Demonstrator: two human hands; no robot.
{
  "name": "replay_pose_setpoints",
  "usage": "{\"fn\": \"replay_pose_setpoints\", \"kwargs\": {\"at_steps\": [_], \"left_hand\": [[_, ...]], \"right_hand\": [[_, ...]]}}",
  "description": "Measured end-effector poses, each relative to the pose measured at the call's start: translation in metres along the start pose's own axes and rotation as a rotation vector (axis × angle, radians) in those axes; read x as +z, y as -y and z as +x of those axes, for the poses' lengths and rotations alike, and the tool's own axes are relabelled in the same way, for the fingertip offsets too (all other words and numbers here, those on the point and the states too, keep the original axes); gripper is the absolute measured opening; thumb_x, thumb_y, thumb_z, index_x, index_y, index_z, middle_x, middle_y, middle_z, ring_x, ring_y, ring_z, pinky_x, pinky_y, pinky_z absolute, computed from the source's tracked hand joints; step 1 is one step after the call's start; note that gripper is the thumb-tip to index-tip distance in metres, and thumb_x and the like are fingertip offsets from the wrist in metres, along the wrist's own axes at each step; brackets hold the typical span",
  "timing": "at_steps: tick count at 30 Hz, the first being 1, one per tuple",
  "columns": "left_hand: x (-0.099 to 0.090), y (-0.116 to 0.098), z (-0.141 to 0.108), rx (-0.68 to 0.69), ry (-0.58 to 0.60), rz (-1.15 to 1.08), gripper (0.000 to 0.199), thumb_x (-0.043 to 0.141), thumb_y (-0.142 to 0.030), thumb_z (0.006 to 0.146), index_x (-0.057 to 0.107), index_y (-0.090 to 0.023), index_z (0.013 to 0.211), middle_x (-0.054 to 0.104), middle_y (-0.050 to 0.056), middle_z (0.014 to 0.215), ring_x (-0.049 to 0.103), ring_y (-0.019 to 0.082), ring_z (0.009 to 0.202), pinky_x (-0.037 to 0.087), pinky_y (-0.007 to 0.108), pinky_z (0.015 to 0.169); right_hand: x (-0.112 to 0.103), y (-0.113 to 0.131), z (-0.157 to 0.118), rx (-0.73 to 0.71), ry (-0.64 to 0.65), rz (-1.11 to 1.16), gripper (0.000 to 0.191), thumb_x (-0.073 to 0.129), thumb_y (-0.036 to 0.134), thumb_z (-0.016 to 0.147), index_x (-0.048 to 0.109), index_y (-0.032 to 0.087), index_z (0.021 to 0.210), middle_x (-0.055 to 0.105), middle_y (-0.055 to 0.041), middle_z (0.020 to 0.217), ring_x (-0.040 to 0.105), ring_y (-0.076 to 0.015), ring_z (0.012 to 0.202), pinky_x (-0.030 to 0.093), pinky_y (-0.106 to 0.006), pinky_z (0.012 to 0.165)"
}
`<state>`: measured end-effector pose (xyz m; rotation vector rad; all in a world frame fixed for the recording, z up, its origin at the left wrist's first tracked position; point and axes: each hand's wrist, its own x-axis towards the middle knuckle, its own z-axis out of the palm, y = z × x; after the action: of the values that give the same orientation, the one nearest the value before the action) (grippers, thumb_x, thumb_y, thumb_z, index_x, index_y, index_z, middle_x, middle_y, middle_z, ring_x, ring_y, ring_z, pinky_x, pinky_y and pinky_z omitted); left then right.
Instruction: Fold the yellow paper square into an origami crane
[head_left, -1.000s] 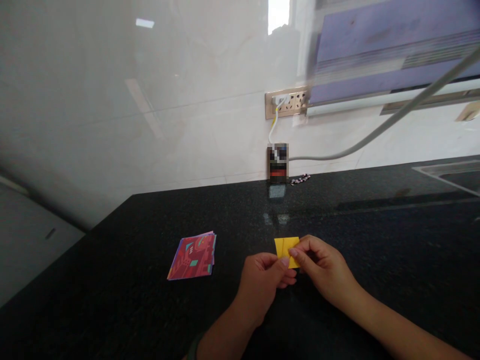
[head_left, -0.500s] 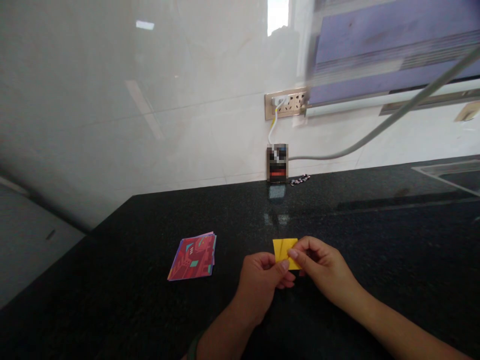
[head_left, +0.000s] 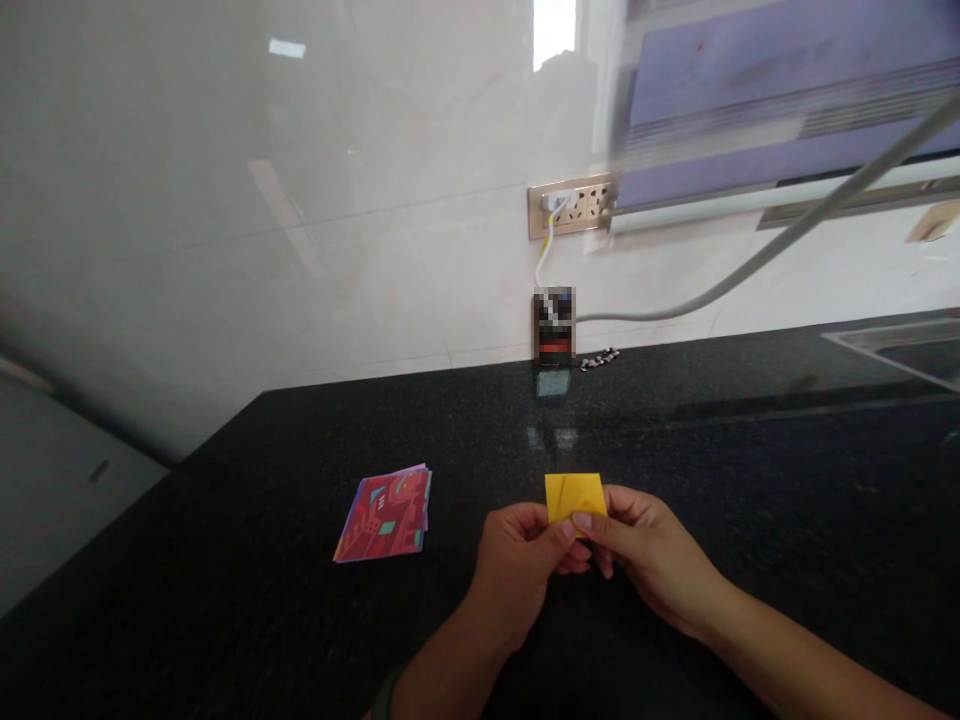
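A small yellow piece of paper [head_left: 574, 495] with a crease on it is held above the dark countertop. My left hand [head_left: 521, 560] pinches its lower left part, thumb on top. From the right, my right hand [head_left: 645, 545] grips the lower right part, its thumb lying on the paper close to the left thumb. Fingers of both hands show beneath the paper's lower edge. To the left of my hands lies a stack of coloured paper sheets [head_left: 386, 515], the top one red with a printed pattern.
Against the wall stands a phone-like device [head_left: 555, 325] with a beaded strap [head_left: 600, 359] beside it. A white cable [head_left: 547, 245] runs up to a wall socket [head_left: 574, 205]. A grey hose [head_left: 735, 275] crosses the right side. A sink edge [head_left: 885, 365] shows far right.
My right hand has shifted its grip from the paper's upper right area down to the lower right, thumb nearer the left thumb. More of the paper's top now shows.
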<state>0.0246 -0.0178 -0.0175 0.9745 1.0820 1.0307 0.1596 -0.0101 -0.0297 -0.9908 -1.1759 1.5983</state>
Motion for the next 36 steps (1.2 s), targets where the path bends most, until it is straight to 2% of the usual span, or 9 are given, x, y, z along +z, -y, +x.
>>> {"fn": "replay_pose_setpoints", "kwargs": {"at_steps": [9, 14, 19, 22, 25, 28, 31, 33, 36], "left_hand": [[-0.003, 0.003, 0.001, -0.005, 0.020, -0.015, 0.021, 0.061, -0.031, 0.069, 0.062, -0.011, 0.065, 0.065, 0.005, 0.056, 0.056, 0.010, 0.047, 0.041, 0.021, 0.050], [0.000, 0.002, 0.000, -0.032, 0.044, 0.073, 0.020, 0.064, -0.030, 0.065, 0.061, -0.011, 0.061, 0.064, 0.005, 0.054, 0.056, 0.012, 0.047, 0.042, 0.023, 0.051], [0.000, 0.004, 0.000, -0.016, 0.072, 0.131, 0.018, 0.064, -0.030, 0.064, 0.061, -0.013, 0.057, 0.064, 0.004, 0.055, 0.056, 0.013, 0.049, 0.043, 0.024, 0.052], [-0.002, 0.003, 0.001, -0.003, 0.078, 0.114, 0.018, 0.063, -0.030, 0.065, 0.062, -0.012, 0.061, 0.064, 0.004, 0.056, 0.056, 0.012, 0.050, 0.042, 0.023, 0.052], [-0.004, 0.002, 0.003, 0.008, 0.059, 0.086, 0.021, 0.062, -0.033, 0.067, 0.063, -0.012, 0.066, 0.064, 0.005, 0.058, 0.056, 0.012, 0.052, 0.042, 0.023, 0.053], [-0.007, 0.002, 0.007, 0.036, -0.005, 0.041, 0.021, 0.061, -0.032, 0.069, 0.062, -0.011, 0.069, 0.061, 0.002, 0.056, 0.053, 0.010, 0.050, 0.041, 0.021, 0.053], [-0.010, 0.002, 0.009, 0.016, -0.038, -0.072, 0.021, 0.062, -0.031, 0.069, 0.061, -0.012, 0.076, 0.059, 0.001, 0.056, 0.052, 0.008, 0.049, 0.040, 0.020, 0.052], [-0.011, 0.002, 0.009, -0.032, -0.015, -0.162, 0.025, 0.062, -0.033, 0.069, 0.060, -0.012, 0.083, 0.062, 0.002, 0.063, 0.055, 0.009, 0.054, 0.042, 0.021, 0.054], [-0.011, 0.000, 0.008, -0.107, 0.055, -0.267, 0.031, 0.057, -0.037, 0.073, 0.060, -0.011, 0.089, 0.065, 0.007, 0.072, 0.059, 0.012, 0.061, 0.043, 0.022, 0.057]], "right_hand": [[-0.005, 0.002, 0.005, 0.038, -0.005, 0.020, 0.044, 0.040, 0.049, 0.081, 0.053, 0.014, 0.059, 0.050, 0.0013, 0.048, 0.042, -0.0077, 0.040, 0.034, -0.021, 0.040], [-0.006, 0.006, 0.004, -0.005, -0.006, -0.075, 0.028, 0.059, 0.044, 0.070, 0.054, 0.018, 0.080, 0.055, 0.0023, 0.063, 0.047, -0.0088, 0.049, 0.035, -0.019, 0.042], [-0.008, 0.002, 0.002, 0.028, -0.034, -0.046, 0.030, 0.064, 0.041, 0.066, 0.050, 0.016, 0.059, 0.050, 0.0043, 0.050, 0.044, -0.0083, 0.045, 0.033, -0.021, 0.044], [-0.010, 0.000, 0.004, 0.022, -0.063, -0.005, 0.028, 0.063, 0.039, 0.068, 0.050, 0.017, 0.058, 0.051, 0.0040, 0.050, 0.044, -0.0082, 0.045, 0.032, -0.021, 0.044], [-0.011, 0.003, 0.005, -0.013, -0.068, -0.085, 0.025, 0.058, 0.038, 0.073, 0.054, 0.016, 0.061, 0.052, 0.0025, 0.053, 0.044, -0.0085, 0.046, 0.032, -0.020, 0.042], [-0.011, 0.010, 0.004, -0.133, -0.085, -0.296, 0.023, 0.053, 0.037, 0.077, 0.061, 0.017, 0.067, 0.054, 0.0003, 0.059, 0.047, -0.0102, 0.050, 0.036, -0.021, 0.044], [-0.010, 0.013, -0.001, -0.398, -0.108, -0.553, 0.014, 0.053, 0.028, 0.078, 0.066, 0.021, 0.076, 0.058, -0.0021, 0.068, 0.054, -0.0142, 0.062, 0.043, -0.025, 0.056], [-0.011, 0.011, -0.003, -0.574, -0.088, -0.718, 0.017, 0.052, 0.022, 0.079, 0.066, 0.025, 0.087, 0.061, -0.0042, 0.079, 0.056, -0.0169, 0.073, 0.046, -0.028, 0.065], [-0.016, 0.004, -0.004, -0.737, -0.039, -0.937, 0.029, 0.049, 0.016, 0.080, 0.060, 0.029, 0.103, 0.060, -0.0068, 0.095, 0.056, -0.0184, 0.086, 0.047, -0.030, 0.071]]}}
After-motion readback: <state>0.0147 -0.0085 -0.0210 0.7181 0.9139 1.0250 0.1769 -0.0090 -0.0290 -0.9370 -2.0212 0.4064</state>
